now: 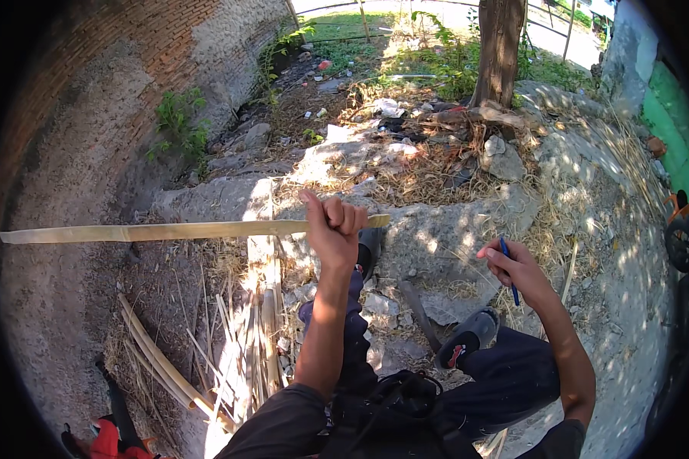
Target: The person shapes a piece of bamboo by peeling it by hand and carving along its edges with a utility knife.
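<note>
My left hand (335,226) is closed in a fist around a long flat bamboo strip (176,231). The strip lies almost level, its long part reaching far out to the left and a short end poking past my fist on the right. My right hand (524,274), apart from the strip, is closed on a slim blue pen (504,246), which stands nearly upright between thumb and fingers. Its lower end shows beneath the hand. Both hands are raised in front of me, above a rough stone ledge (436,237).
Cut bamboo strips (268,329) and longer curved bamboo pieces (157,359) lie on the ground at lower left. A dark flat bar (419,310) rests near my right shoe (475,335). Ahead stands a tree trunk (501,53); a brick wall (107,69) rises on the left.
</note>
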